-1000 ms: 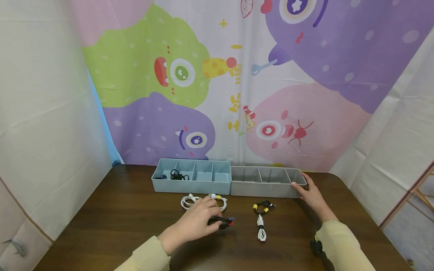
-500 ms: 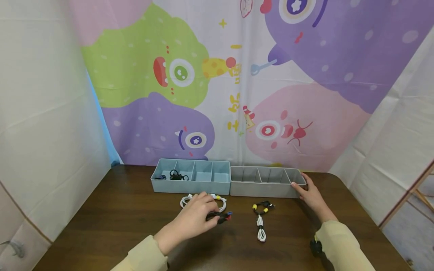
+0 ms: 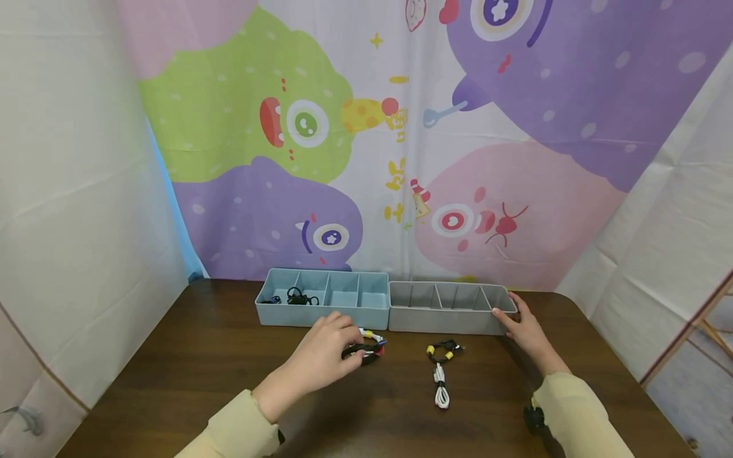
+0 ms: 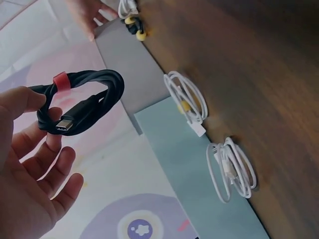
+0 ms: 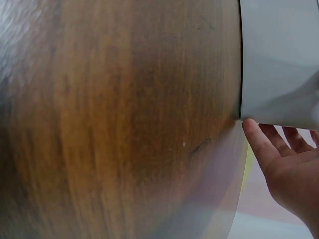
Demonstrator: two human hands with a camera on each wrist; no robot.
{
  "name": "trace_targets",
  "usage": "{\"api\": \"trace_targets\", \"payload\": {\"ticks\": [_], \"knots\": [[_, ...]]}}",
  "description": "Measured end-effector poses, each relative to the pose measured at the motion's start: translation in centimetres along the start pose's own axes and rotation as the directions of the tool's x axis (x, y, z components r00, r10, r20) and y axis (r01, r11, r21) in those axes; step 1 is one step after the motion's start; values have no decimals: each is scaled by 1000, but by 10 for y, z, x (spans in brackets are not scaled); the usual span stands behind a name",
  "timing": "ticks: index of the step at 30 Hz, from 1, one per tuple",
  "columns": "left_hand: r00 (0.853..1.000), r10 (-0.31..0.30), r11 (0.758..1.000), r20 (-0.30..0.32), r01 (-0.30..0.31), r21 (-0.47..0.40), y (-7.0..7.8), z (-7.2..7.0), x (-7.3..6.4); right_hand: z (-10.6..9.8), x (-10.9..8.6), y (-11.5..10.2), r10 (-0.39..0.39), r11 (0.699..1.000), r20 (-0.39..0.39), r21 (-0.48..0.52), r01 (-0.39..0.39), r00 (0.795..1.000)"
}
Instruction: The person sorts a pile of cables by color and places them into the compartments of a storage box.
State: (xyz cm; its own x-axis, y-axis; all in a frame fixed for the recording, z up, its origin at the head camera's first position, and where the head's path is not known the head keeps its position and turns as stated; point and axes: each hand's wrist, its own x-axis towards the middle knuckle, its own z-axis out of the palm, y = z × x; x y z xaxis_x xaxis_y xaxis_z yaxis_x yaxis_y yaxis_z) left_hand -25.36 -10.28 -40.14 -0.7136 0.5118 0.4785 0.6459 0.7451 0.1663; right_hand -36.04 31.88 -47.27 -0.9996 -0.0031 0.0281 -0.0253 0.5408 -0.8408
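Note:
My left hand (image 3: 326, 346) pinches a coiled black cable (image 4: 112, 79) between thumb and fingers. A red tie wraps the coil, and its USB-C plug faces the left wrist camera. In the head view this hand is above the table, before the light-blue divided box (image 3: 323, 317). Two white coiled cables (image 4: 187, 97) lie by that box, one with a yellow tie; the hand hides most of them in the head view. My right hand (image 3: 529, 327) touches the right end of the grey divided box (image 3: 446, 322), its thumb at the front corner and its fingers fairly straight.
Dark cables (image 3: 299, 298) lie in the two left compartments of the light-blue box. Before the grey box are a black cable with yellow ties (image 3: 449, 354) and a white bundled cable (image 3: 441, 395) on the brown table (image 3: 189, 381). A printed curtain (image 3: 378, 242) hangs behind.
My left hand has moved forward and slightly left with the black cable, now covering more of the white cables. The right hand stays at the grey box.

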Motion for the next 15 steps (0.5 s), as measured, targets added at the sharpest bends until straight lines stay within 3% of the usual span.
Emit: {"api": "trace_targets", "payload": {"ticks": [15], "knots": [[995, -20, 1000, -94, 20, -5, -4, -15, 6, 0, 1, 0, 8, 1000, -6, -10, -8, 1000]]}}
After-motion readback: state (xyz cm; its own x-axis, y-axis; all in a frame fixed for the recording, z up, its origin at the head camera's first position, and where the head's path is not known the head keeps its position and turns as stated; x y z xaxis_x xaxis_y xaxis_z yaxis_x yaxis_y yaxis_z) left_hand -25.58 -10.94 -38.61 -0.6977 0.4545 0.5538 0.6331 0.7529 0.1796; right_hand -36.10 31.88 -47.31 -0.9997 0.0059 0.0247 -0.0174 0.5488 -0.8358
